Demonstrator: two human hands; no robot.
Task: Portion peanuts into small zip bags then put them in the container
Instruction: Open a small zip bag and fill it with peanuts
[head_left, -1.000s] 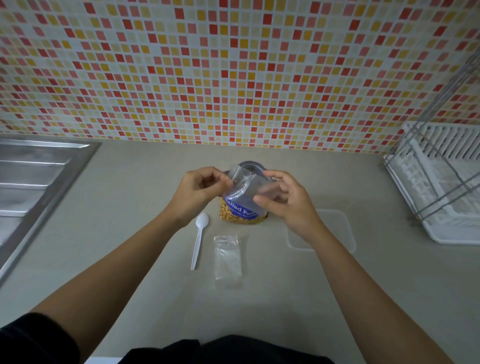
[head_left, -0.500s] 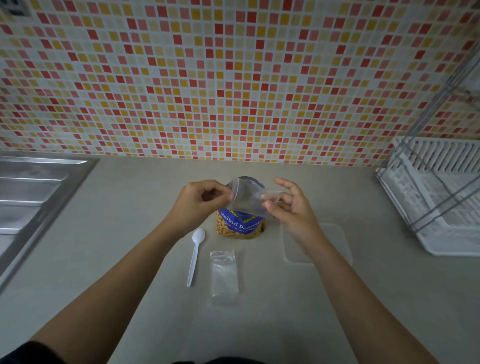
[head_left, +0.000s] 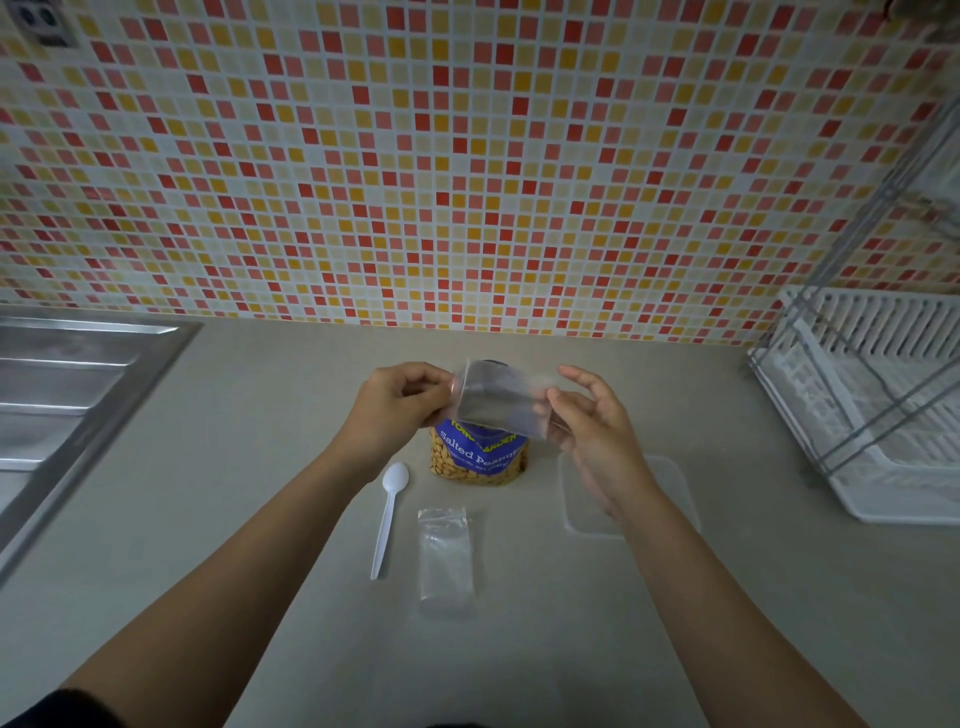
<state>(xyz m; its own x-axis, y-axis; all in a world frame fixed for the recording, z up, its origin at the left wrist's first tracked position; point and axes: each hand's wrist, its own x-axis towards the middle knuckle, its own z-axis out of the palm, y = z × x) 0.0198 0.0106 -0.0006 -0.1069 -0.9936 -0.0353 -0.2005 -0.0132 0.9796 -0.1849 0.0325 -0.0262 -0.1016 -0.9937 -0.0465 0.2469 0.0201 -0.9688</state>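
Observation:
A small clear zip bag (head_left: 501, 397) hangs in the air between my two hands, above the peanut pack. My left hand (head_left: 400, 402) pinches its left edge. My right hand (head_left: 589, 415) pinches its right edge with thumb and fingers, the other fingers spread. The blue-labelled pack of salted peanuts (head_left: 480, 457) stands on the counter just behind and below the bag, its top hidden. A white plastic spoon (head_left: 388, 514) lies left of the pack. Another empty zip bag (head_left: 447, 561) lies flat in front. The clear shallow container (head_left: 670, 483) sits to the right, partly under my right wrist.
A steel sink drainboard (head_left: 78, 384) fills the left edge. A white dish rack with a wire frame (head_left: 872, 410) stands at the right. The tiled wall (head_left: 467, 182) closes off the back of the beige counter (head_left: 519, 649).
My hands have lifted the zip bag slightly and pulled it wider between them. The camera has tilted up, so more wall shows.

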